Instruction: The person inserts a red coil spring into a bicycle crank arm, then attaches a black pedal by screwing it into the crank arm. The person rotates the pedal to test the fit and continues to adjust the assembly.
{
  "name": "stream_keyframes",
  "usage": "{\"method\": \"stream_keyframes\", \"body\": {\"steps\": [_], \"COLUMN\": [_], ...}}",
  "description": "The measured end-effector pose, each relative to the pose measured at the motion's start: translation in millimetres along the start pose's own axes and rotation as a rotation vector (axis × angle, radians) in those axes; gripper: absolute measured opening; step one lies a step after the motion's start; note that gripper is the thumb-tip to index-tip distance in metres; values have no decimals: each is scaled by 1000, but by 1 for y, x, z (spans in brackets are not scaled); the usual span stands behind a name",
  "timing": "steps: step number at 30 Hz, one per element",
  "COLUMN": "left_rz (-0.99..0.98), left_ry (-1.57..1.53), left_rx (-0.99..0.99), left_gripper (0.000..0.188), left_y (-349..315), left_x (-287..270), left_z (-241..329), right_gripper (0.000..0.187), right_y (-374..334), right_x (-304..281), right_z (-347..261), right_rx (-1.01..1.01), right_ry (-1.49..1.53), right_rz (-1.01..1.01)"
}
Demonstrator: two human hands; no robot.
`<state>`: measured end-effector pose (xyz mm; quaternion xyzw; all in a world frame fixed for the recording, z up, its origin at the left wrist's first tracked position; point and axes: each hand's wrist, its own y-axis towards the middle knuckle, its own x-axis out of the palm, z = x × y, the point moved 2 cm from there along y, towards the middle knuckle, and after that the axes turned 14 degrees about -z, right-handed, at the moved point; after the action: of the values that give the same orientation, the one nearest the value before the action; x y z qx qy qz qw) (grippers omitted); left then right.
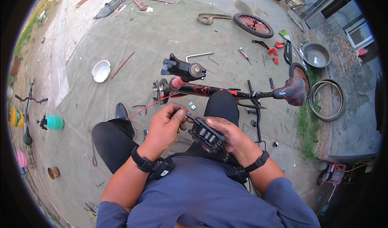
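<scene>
Above my lap, my right hand (227, 132) holds a black slotted part with silver cylinders (208, 136); its exact kind I cannot make out. The fingers of my left hand (169, 122) pinch a thin dark end at its upper left corner. Just beyond stands a black and red bicycle frame (210, 90) without its front wheel. It carries a saddle (290, 92) at the right, and a black stem clamp (184, 68) tops its pinkish-red head tube. A red cable (150, 105) runs from the frame toward my left knee.
Ahead lie a loose wheel (253, 25), a curved chain guard (213, 18), a large hex key (199, 56) and a screwdriver (245, 56). A white bowl (101, 71) sits at the left. Along the right wall are a grey basin (316, 54) and a tyre (327, 100).
</scene>
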<state>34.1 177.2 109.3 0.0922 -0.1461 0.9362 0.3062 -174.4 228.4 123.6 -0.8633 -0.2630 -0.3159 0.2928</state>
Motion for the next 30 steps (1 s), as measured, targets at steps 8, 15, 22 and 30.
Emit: {"method": "stream_keyframes", "body": {"steps": [8, 15, 22, 30], "left_rz": [101, 46, 62, 48], "left_ry": [898, 563, 618, 478], "left_rx": [636, 281, 366, 338], "left_gripper": [29, 22, 22, 23], "left_y": [-13, -26, -25, -26], "left_x": [8, 16, 15, 14], "left_z": [28, 16, 16, 12], "right_gripper": [55, 45, 50, 49], "right_y": [10, 9, 15, 17], "right_x": [-11, -4, -5, -4], "right_z": [-1, -11, -6, -4], "right_rx": [-89, -151, -207, -249], "right_ry": [80, -3, -89, -139], "right_rz": [118, 124, 155, 148]}}
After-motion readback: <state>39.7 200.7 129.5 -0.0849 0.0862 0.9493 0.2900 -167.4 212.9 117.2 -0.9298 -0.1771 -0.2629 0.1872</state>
